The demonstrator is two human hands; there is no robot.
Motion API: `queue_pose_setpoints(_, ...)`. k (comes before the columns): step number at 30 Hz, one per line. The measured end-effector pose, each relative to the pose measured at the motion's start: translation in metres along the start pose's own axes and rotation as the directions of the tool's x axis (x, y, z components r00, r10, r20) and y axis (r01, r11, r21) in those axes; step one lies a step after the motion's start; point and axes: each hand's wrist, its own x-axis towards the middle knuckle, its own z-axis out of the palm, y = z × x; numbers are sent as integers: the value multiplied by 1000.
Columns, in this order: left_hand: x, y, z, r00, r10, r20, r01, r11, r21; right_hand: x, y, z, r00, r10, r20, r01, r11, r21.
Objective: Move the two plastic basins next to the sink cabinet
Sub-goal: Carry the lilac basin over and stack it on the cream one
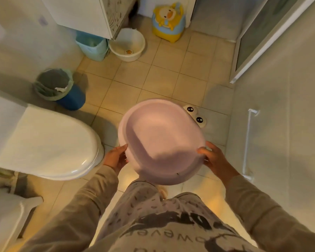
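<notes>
I hold a pink oval plastic basin [162,139] above the tiled floor, in front of my body. My left hand [115,157] grips its near left rim. My right hand [214,159] grips the near right rim. A white round basin [127,44] stands on the floor at the far side, right beside the corner of the white sink cabinet [85,13]. A small orange thing lies inside it.
A white toilet [44,142] with its lid down is at my left. A blue bin with a green liner [58,88] stands beyond it. A light blue basket [92,45] sits under the cabinet. A yellow duck potty [168,22] stands far ahead. A slipper with eyes [195,115] lies behind the pink basin. A glass door [258,39] is at the right.
</notes>
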Motion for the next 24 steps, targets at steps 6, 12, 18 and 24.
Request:
queue_pose_setpoints(6,54,70,70,999,-43,4,43,994,103,49,-52,-12,986,124,-114,-107,984,142)
queue_pose_setpoints(12,95,148,143,995,-44,85,28,984,178,94,-113,-23,972,116,-203,-66,969,238)
queue_pose_setpoints(18,137,201,216,990,-17,143,-19,969,245,146,-158,-42,962,134,-239,-46,939,341)
queue_pose_setpoints(24,193,234,278,997,0,77,-17,976,217,236,-222,-72,973,142,-184,-77,944,322)
